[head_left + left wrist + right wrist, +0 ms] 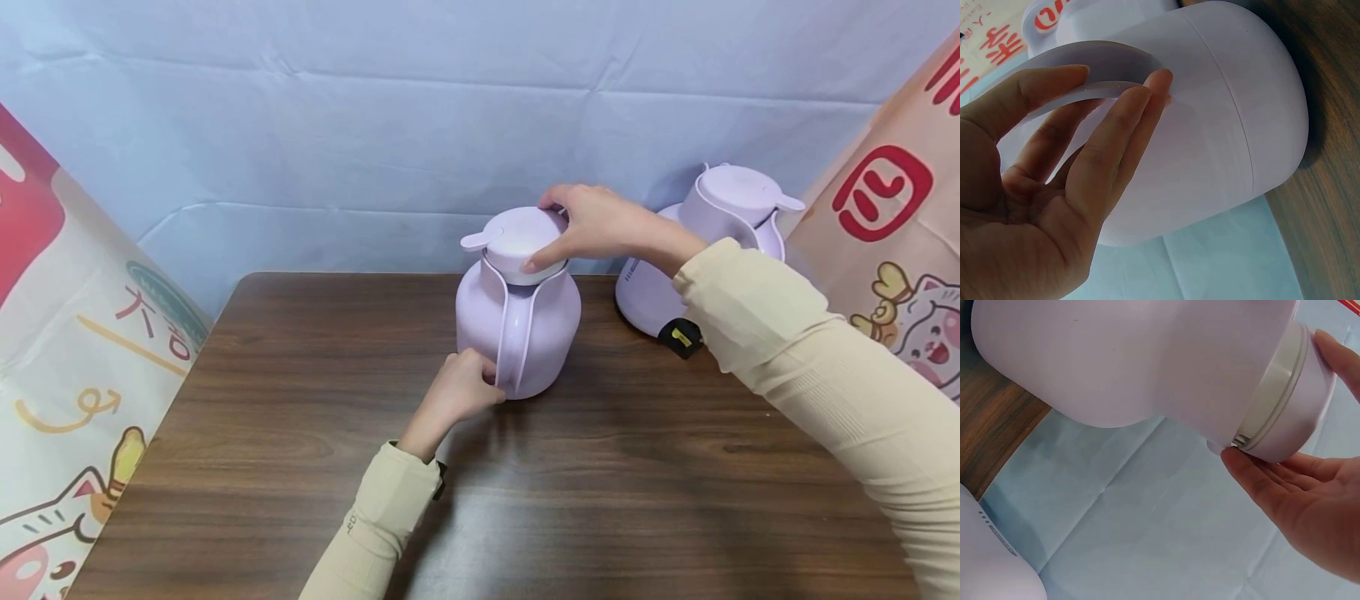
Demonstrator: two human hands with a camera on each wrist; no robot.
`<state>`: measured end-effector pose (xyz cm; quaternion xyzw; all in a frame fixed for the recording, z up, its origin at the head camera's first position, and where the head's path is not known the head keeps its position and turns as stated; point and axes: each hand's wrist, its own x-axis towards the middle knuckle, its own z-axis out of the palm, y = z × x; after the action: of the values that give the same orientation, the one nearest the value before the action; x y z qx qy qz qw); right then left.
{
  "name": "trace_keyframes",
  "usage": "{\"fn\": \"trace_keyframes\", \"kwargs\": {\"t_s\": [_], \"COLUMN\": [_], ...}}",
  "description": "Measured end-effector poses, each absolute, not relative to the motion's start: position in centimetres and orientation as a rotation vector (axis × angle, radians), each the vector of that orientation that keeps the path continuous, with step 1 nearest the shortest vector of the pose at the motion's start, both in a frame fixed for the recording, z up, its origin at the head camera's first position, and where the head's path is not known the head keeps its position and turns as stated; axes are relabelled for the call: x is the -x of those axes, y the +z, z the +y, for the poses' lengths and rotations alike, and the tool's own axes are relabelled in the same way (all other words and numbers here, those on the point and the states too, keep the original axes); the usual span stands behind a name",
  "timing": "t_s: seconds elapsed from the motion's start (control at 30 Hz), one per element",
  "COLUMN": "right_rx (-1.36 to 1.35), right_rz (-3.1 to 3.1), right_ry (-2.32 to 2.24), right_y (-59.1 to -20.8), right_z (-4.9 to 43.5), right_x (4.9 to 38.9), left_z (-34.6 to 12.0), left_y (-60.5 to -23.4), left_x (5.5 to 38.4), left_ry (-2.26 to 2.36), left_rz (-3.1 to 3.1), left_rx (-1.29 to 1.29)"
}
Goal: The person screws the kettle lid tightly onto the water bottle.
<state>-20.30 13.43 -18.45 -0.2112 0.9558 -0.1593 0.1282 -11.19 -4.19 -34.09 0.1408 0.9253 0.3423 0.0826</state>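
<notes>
A pale lilac thermos jug [480, 312] stands upright on the wooden table, its handle [515, 333] toward me. My left hand [467, 385] holds the lower part of that handle; in the left wrist view the thumb is on one side of it and the fingers on the other. On top, my right hand [600, 223] grips the round lid [517, 233], thumb at the near edge and fingers at the far side. The right wrist view shows a whitish band [1272, 394] between the lid and the jug's body. The lid's tab points left.
A second lilac jug [648, 292] stands at the back right, partly behind my right forearm. Below the right cuff shows a small black thing [681, 337] with a yellow mark. Pale blue cloth [375, 125] hangs behind the table [300, 375]; printed sheets flank it.
</notes>
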Motion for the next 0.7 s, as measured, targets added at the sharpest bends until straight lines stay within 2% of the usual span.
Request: {"fn": "trace_keyframes", "kwargs": {"t_s": [0.7], "right_rx": [0.646], "right_rz": [2.671], "right_ry": [-0.425], "right_y": [-17.6], "right_z": [13.0], "right_x": [21.0], "left_z": [-4.2], "left_y": [-34.0], "left_x": [11.1], "left_ry": [1.037], "left_rz": [2.761], "left_rx": [-0.422]}}
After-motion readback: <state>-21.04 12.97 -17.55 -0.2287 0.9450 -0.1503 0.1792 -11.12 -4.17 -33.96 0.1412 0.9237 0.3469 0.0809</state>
